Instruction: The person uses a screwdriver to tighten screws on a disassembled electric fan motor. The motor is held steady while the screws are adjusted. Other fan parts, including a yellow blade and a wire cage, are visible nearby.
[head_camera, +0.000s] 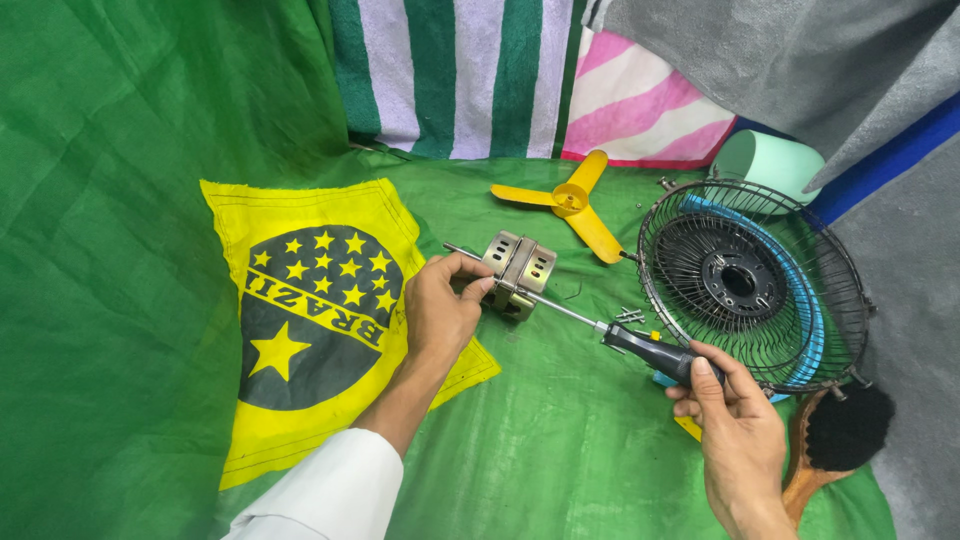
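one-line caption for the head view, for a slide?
Left hand steadies a fan motor while right hand drives a screwdriver into it.

One view only: a head-worn camera, looking steeply down and forward over the person's own forearms. Left hand (440, 305) and right hand (735, 430) entered from the bottom edge, close to the lens. The green cloth (560, 430) filled most of the frame at near range. The fan grille (752, 282) sat right of centre; striped fabric (460, 75) closed the far, upper edge. No second view shared the scene.
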